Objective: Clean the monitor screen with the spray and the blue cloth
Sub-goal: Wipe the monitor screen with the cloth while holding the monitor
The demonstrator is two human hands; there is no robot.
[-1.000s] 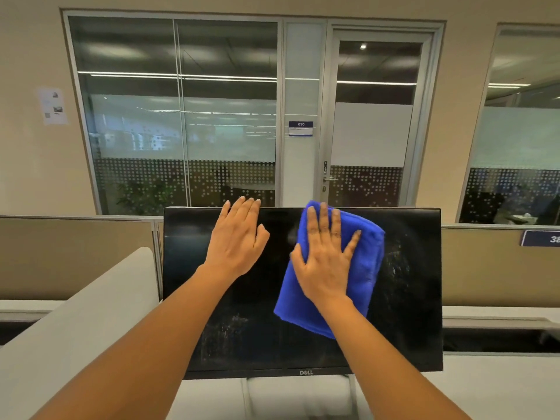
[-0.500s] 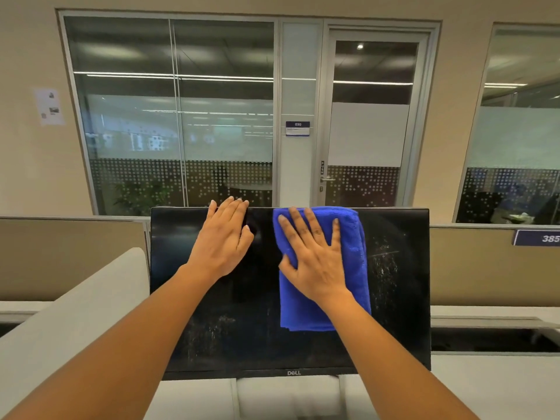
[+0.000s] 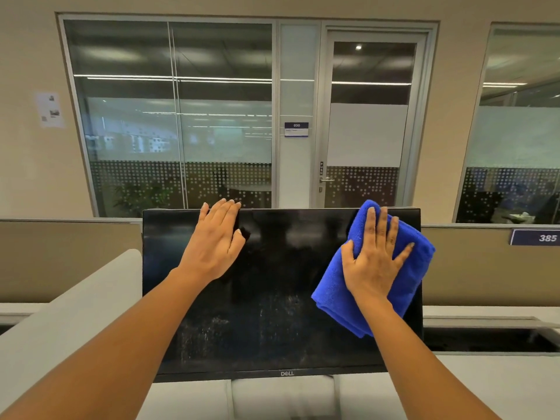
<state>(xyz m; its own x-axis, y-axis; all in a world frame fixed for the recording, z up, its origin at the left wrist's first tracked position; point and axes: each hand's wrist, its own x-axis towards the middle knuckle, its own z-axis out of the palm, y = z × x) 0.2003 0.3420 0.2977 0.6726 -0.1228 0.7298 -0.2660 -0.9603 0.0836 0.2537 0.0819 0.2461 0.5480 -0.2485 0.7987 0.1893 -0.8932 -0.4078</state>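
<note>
The right hand (image 3: 374, 262), fingers spread flat, presses the folded blue microfibre cloth (image 3: 412, 268) at the black flat monitor screen's (image 3: 288, 268) upper right; the left hand (image 3: 216, 247) braces flat. Hard pressure may tip the monitor, and streaks low in the frame could be missed.

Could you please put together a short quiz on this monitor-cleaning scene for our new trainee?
1. Which hand presses the blue cloth against the monitor? A) left B) right C) both
2. True or false: the left hand holds a spray bottle.
3. Fill in: the whitish specks on the monitor lie mostly in its ___ half.

Key: 1 B, the right hand, fingers spread flat on the cloth; 2 false, it rests flat near the monitor's top edge and holds nothing; 3 lower.
</note>
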